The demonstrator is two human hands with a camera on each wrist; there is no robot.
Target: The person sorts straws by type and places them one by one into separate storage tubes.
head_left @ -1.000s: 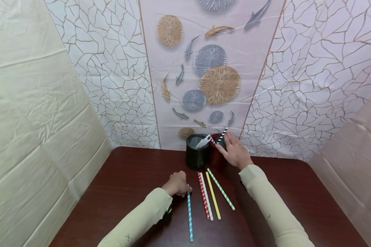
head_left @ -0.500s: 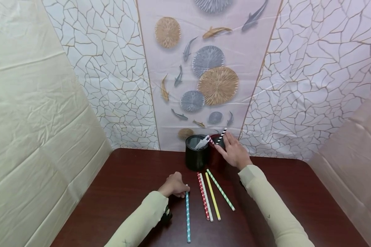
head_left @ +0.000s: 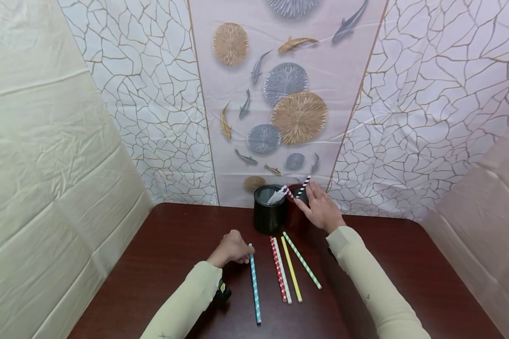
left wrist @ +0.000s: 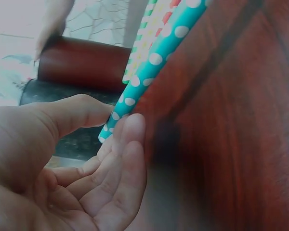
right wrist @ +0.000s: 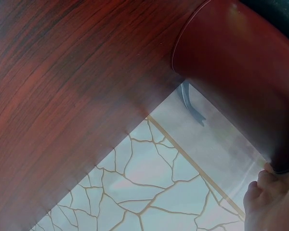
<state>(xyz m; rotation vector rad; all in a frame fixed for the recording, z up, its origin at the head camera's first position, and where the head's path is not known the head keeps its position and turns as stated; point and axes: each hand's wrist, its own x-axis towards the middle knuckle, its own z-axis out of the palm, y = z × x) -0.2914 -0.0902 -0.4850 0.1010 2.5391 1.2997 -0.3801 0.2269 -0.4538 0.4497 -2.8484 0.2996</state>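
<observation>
My left hand (head_left: 233, 247) pinches a blue paper straw (head_left: 255, 292) with white dots near its far end, thumb on one side and fingertips on the other. In the left wrist view this straw (left wrist: 151, 62) slants up from the fingertips, over a blurred shadow on the table. My right hand (head_left: 322, 209) holds the rim of a dark red cup (head_left: 296, 219), thumb at the front and fingers at the far right side. A black-and-white striped straw (head_left: 304, 187) and a maroon-and-white one (head_left: 289, 192) lean in that cup. Its body (right wrist: 231, 62) fills the right wrist view's upper right.
A black cup (head_left: 268, 216) with something white and crumpled (head_left: 277, 195) in it stands left of the red one. Red dotted (head_left: 278, 270), white (head_left: 283, 270), yellow (head_left: 291, 270) and green striped (head_left: 303, 261) straws lie on the brown table (head_left: 174, 263). A patterned cloth (head_left: 233, 188) hangs behind.
My left hand has moved left and farther from me, carrying the blue straw with it. The right hand stays at the red cup's rim.
</observation>
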